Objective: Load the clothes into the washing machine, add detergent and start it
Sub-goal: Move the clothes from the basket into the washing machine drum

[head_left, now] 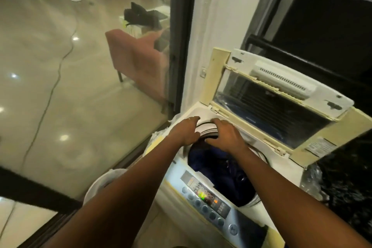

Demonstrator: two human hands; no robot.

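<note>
The fingers [196, 120] of the left hand [186, 131] lie loosely spread on the far rim of the drum at frame centre, pinching nothing, and the right hand [225, 134] rests beside it, curled over the same rim. Below them, dark blue clothes [217, 169] fill the washing machine [181, 197], its lid [267, 104] folded up towards the right and its control panel [205, 195] lit at lower centre.

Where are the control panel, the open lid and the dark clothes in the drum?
control panel [205, 197]: head view, on its lit display.
open lid [267, 110]: head view, on its clear window.
dark clothes [213, 165]: head view, on the blue fabric inside the drum.
</note>
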